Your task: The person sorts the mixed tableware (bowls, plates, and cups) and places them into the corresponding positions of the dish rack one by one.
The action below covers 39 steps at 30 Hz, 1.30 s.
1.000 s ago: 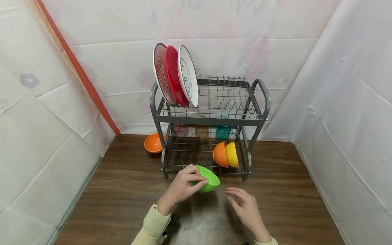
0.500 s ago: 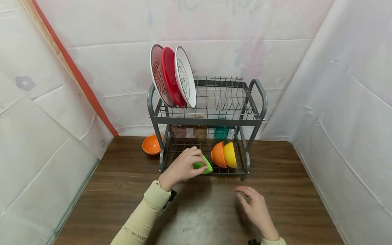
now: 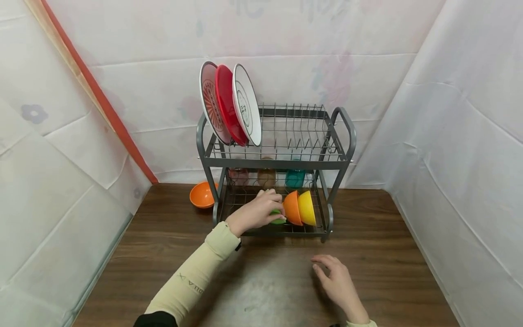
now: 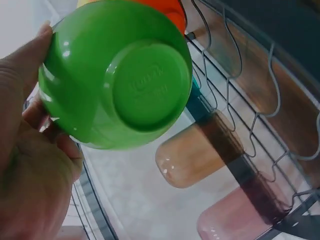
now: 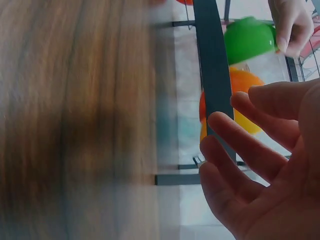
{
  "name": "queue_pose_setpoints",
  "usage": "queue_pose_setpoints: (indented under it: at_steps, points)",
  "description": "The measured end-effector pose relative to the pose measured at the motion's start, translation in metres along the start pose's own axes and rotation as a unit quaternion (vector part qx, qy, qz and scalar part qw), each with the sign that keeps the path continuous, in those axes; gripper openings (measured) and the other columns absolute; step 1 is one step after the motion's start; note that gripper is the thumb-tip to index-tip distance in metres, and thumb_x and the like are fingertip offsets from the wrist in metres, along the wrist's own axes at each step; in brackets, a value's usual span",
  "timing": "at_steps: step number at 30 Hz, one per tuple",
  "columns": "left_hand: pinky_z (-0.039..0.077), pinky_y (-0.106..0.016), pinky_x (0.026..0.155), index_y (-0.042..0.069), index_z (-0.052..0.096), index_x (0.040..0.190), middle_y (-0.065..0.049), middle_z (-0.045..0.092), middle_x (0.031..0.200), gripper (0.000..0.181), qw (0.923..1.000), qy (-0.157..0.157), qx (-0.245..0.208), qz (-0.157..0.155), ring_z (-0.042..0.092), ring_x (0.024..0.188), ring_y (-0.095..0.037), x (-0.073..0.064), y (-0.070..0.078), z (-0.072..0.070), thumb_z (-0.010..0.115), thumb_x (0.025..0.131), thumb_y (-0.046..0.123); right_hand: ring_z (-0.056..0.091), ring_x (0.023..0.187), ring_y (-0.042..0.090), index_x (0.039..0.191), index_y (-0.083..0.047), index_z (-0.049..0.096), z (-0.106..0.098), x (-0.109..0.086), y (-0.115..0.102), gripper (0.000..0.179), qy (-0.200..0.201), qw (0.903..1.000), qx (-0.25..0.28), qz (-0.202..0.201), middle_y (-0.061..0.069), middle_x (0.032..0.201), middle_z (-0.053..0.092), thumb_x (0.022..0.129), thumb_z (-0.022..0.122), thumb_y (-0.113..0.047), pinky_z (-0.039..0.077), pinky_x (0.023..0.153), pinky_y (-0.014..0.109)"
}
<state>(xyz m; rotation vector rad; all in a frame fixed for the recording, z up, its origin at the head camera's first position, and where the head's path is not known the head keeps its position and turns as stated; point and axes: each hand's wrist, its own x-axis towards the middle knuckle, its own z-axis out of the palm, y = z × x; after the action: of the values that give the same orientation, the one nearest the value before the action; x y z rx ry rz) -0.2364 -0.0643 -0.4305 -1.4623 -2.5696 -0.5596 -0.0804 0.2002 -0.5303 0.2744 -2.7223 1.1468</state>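
Observation:
The left hand [image 3: 261, 210] pinches a green bowl [image 4: 120, 75] by its rim, over the lower tier of a dark metal dish rack [image 3: 278, 162]. In the left wrist view the bowl's round base faces the camera; in the head view the hand hides most of it. Just right of it, an orange bowl [image 3: 292, 208] and a yellow bowl [image 3: 307, 208] stand on edge, nested close together, on that tier. The right hand [image 3: 336, 284] hovers above the table in front of the rack, fingers loosely bent, holding nothing.
Several plates, one of them a white plate [image 3: 247, 105], stand on the upper tier's left. Behind the bowls are a pink cup [image 4: 240, 215], an amber cup [image 4: 195, 155] and a teal cup [image 3: 295, 178]. Another orange bowl [image 3: 202, 195] sits on the table left of the rack.
The left hand has carried the green bowl from in front of the rack forward over the lower tier, beside the orange bowl. The right hand has shifted slightly right and down.

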Motion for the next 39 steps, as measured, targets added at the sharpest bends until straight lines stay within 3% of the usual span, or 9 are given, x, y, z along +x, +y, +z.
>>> queue_pose_setpoints:
  at_steps: [11, 21, 26, 30, 39]
  points:
    - [0.020, -0.036, 0.077, 0.024, 0.080, 0.091, 0.011, 0.058, 0.089, 0.009, 0.9959, -0.051, 0.060, 0.045, 0.037, 0.083, -0.014, 0.016, -0.007, 0.001, 0.075, 0.087, 0.031, 0.062, 0.105, 0.017, 0.103, -0.015, 0.075, 0.016, -0.001, -0.007, 0.015, -0.057, 0.9983, 0.002, 0.010, -0.008, 0.106, 0.069, 0.090, 0.072, -0.009, 0.049, 0.091, 0.046]
    - [0.023, -0.034, 0.078, 0.018, 0.081, 0.087, 0.008, 0.063, 0.089, 0.015, 0.9955, -0.050, 0.036, 0.072, 0.044, 0.083, -0.014, 0.029, -0.014, 0.015, 0.079, 0.083, 0.032, 0.062, 0.105, 0.019, 0.105, -0.011, 0.074, 0.021, 0.000, -0.006, 0.014, -0.064, 0.9978, 0.002, -0.019, -0.005, 0.107, 0.069, 0.091, 0.072, -0.010, 0.049, 0.091, 0.047]
    - [0.026, -0.035, 0.080, 0.015, 0.081, 0.085, 0.005, 0.062, 0.086, 0.013, 0.9966, -0.034, -0.001, 0.075, 0.044, 0.082, -0.015, 0.030, -0.018, 0.023, 0.082, 0.080, 0.028, 0.062, 0.105, 0.019, 0.105, -0.012, 0.074, 0.023, -0.001, -0.006, 0.014, -0.067, 0.9975, 0.004, -0.024, -0.006, 0.107, 0.069, 0.092, 0.071, -0.011, 0.049, 0.091, 0.047]
    - [0.029, -0.035, 0.082, 0.016, 0.081, 0.086, 0.006, 0.061, 0.085, 0.010, 0.9966, -0.039, -0.010, 0.071, 0.045, 0.083, -0.015, 0.031, -0.019, 0.029, 0.082, 0.080, 0.023, 0.062, 0.105, 0.018, 0.105, -0.012, 0.074, 0.024, -0.002, -0.005, 0.013, -0.069, 0.9973, 0.002, -0.025, -0.007, 0.107, 0.069, 0.093, 0.071, -0.013, 0.049, 0.091, 0.046]
    - [0.033, -0.037, 0.088, 0.023, 0.081, 0.088, 0.011, 0.060, 0.086, 0.007, 0.9954, -0.061, 0.048, 0.056, 0.046, 0.087, -0.013, 0.033, -0.014, 0.034, 0.081, 0.082, 0.027, 0.062, 0.105, 0.018, 0.107, -0.012, 0.074, 0.025, -0.002, -0.004, 0.014, -0.085, 0.9960, 0.005, -0.028, -0.009, 0.107, 0.068, 0.094, 0.069, -0.014, 0.050, 0.090, 0.045]
